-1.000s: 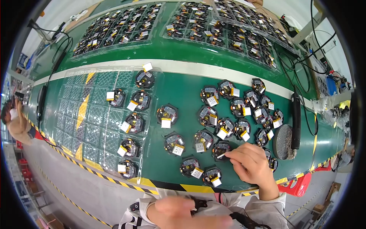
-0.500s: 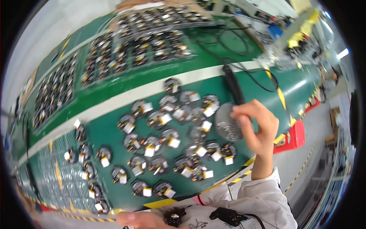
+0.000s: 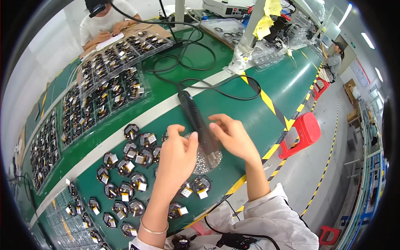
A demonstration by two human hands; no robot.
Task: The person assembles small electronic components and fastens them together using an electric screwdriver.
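Observation:
My left hand (image 3: 177, 154) is raised over the green bench with thumb and forefinger curled but apart. It is just left of a black corded handheld tool (image 3: 192, 110). On the tool's other side my right hand (image 3: 235, 139) also has its thumb and forefinger apart, and nothing shows between them. The tool's lower end looks blurred and lies over a round, grey perforated metal disc (image 3: 204, 164). Several small round circuit assemblies (image 3: 126, 167) with white-and-yellow tabs lie to the left. My left forearm hides some of them.
Clear plastic trays (image 3: 102, 96) full of similar assemblies stand beyond a pale rail. A black cable (image 3: 233, 98) loops across the bench. At the far left a person (image 3: 109, 29) works at a table. A red stool (image 3: 306, 131) stands off the bench's right edge.
My left hand has come up from the lower edge to beside the black tool. My right hand stays near the disc, fingers still apart. The view has swung rightward and up.

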